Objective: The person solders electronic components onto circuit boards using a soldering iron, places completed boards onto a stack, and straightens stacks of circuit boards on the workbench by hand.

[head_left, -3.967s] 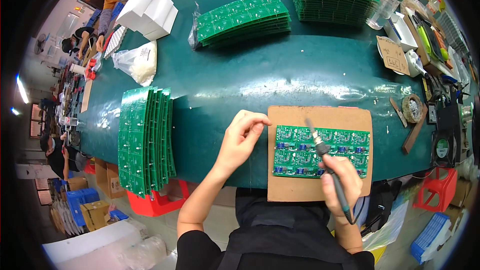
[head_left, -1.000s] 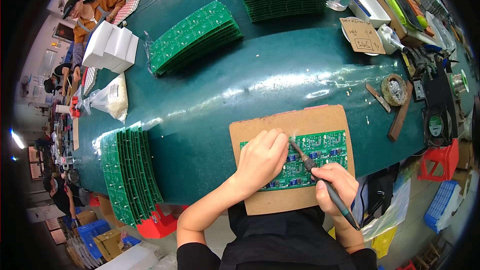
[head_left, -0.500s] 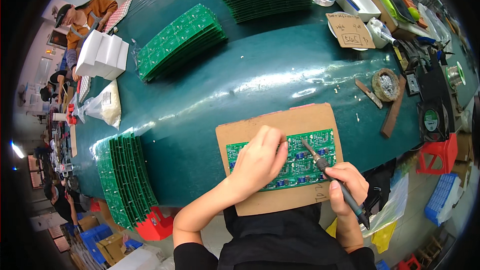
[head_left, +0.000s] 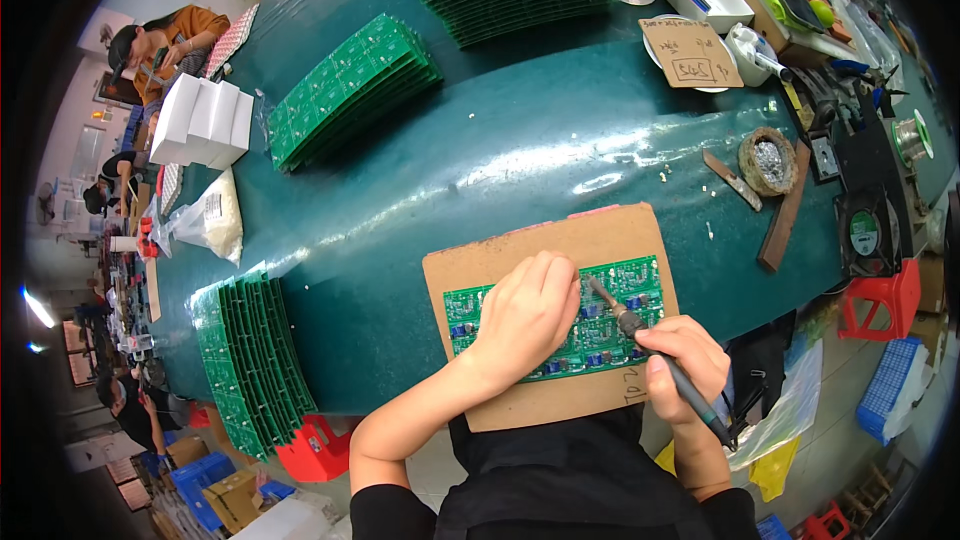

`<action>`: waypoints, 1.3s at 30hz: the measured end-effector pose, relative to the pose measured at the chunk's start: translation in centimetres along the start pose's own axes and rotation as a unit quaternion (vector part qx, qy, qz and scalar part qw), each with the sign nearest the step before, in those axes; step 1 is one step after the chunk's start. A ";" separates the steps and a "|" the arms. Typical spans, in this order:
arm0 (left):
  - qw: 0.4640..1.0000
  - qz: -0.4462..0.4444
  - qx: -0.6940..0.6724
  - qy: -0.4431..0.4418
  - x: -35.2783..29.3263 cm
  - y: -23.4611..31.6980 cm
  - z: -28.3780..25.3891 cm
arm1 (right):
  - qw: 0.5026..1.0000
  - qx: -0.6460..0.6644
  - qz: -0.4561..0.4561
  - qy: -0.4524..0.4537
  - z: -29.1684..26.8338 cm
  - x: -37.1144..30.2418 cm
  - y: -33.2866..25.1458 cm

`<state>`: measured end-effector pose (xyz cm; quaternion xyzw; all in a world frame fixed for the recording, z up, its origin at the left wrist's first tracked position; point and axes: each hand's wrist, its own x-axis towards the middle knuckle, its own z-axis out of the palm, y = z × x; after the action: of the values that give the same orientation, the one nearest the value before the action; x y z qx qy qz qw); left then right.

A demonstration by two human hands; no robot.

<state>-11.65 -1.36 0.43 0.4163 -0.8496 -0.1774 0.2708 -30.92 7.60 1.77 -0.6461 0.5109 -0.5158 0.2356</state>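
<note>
A green circuit board (head_left: 630, 282) with blue and white parts lies on a brown cardboard sheet (head_left: 540, 234) at the table's near edge. My right hand (head_left: 698, 360) is closed around a soldering iron (head_left: 629, 321), its tip at the board's upper middle, close to my left fingertips. My left hand (head_left: 525, 315) rests over the board's left and middle part, fingers bent and drawn together. What those fingers pinch, if anything, is hidden behind the hand.
Stacks of green boards (head_left: 355, 90) stand at the far left, far middle and near left. On the right are a round tin of metallic scrap (head_left: 768, 162), wooden strips (head_left: 784, 210), a small fan (head_left: 865, 235) and a solder spool (head_left: 911, 138). A co-worker (head_left: 180, 45) sits at the far left.
The iron's tip and my right hand have shifted slightly left. My left fingers have drawn closer together over the board. The whole view has shifted a little.
</note>
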 end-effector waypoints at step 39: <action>0.998 0.059 0.015 0.003 1.4 2.1 2.4 | 0.931 -0.305 0.062 0.193 -7.4 3.3 5.1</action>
<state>-15.09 -1.07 0.07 0.3700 -0.8744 -0.1473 0.2773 -39.98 4.39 1.54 -0.5419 0.7182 -0.4343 -0.0438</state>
